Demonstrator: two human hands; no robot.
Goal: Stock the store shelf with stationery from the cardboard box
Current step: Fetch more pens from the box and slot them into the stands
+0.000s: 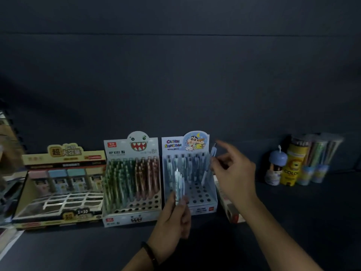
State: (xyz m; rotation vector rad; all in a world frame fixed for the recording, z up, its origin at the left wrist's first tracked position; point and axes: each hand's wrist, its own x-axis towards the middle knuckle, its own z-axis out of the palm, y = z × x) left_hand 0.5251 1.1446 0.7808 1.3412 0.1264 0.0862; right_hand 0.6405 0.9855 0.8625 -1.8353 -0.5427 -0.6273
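While left hand (174,218) grips spare pens (178,184), right hand (235,173) pinches one pen (212,153), likely needing an empty rack (205,209) hole next.

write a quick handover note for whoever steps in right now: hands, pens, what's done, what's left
Left hand: grips a small bunch of pens upright in front of the cartoon display box.
Right hand: pinches a single pen over that box's right edge.
Done: the box's back rows hold pens.
Left: its front holes are empty. Probably seat the single pen next, then feed in the bunch one at a time.
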